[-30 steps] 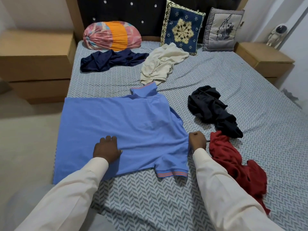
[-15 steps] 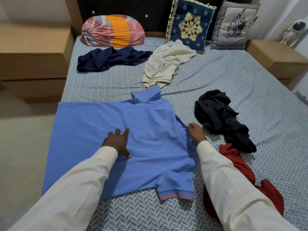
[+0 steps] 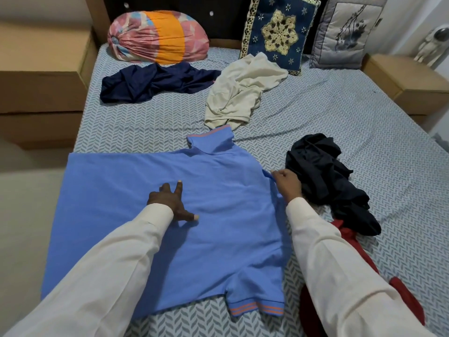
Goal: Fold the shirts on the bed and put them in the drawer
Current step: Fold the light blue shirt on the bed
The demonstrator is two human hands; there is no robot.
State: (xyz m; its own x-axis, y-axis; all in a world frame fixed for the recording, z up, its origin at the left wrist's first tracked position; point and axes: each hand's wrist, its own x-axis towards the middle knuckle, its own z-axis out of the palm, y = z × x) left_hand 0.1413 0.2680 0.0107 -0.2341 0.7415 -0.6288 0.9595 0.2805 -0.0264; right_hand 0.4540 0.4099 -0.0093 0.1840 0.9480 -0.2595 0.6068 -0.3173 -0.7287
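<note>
Right hand (image 3: 288,186) slid higher, grip pinching the blue shirt (image 3: 218,244); left hand (image 3: 170,203) presses it, fingers spread.

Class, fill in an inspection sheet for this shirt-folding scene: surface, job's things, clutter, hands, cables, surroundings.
Surface: bed with a herringbone sheet, slightly wrinkled.
Job's things: blue polo shirt spread flat at the near edge; navy shirt, cream shirt, black shirt and red shirt lie crumpled, unfolded.
Clutter: pink-and-orange bolster, navy cushion and grey cushion at the headboard.
Hands: left hand flat on the blue polo shirt, fingers spread; right hand pinches its edge beside the black shirt.
Cables: nothing seen.
Surroundings: left bedside unit, right bedside unit, astronaut figure by the latter.
</note>
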